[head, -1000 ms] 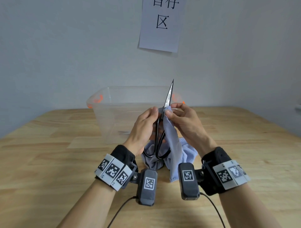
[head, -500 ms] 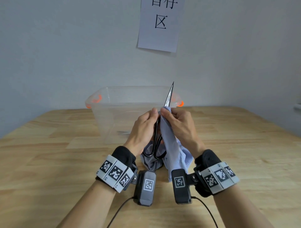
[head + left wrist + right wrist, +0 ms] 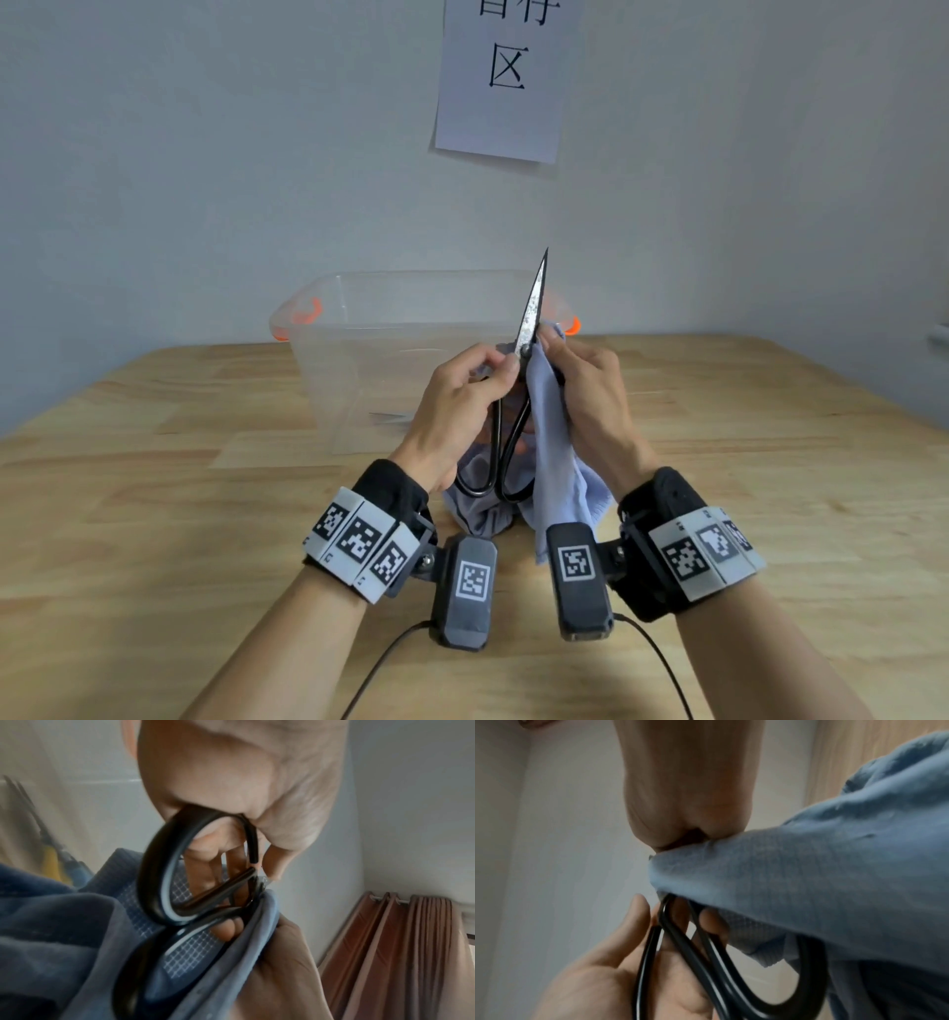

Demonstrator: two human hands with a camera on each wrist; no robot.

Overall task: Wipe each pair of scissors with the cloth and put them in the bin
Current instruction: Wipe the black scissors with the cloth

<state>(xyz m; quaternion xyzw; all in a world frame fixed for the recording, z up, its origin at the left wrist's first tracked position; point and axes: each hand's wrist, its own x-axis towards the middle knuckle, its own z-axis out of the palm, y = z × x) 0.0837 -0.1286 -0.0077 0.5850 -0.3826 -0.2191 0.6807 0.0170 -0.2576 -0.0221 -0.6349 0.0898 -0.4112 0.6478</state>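
Observation:
Black-handled scissors (image 3: 531, 308) stand upright above the table, blades closed and pointing up. My left hand (image 3: 457, 406) grips them around the handle loops (image 3: 164, 882), just below the pivot. My right hand (image 3: 590, 390) pinches a light blue cloth (image 3: 554, 462) against the scissors at the pivot; the rest of the cloth hangs down to the table. In the right wrist view the cloth (image 3: 821, 882) drapes over the black loops (image 3: 706, 953). A clear plastic bin (image 3: 369, 360) with orange handles stands behind the hands.
The wooden table (image 3: 154, 514) stretches out on both sides of the hands. Something thin lies on the bin's floor (image 3: 390, 416). A paper sign (image 3: 503, 77) hangs on the grey wall. Curtains (image 3: 398, 953) show in the left wrist view.
My right hand has slid the cloth a little down and up again along the scissors near the pivot. The left hand keeps its hold, and the scissors stay upright.

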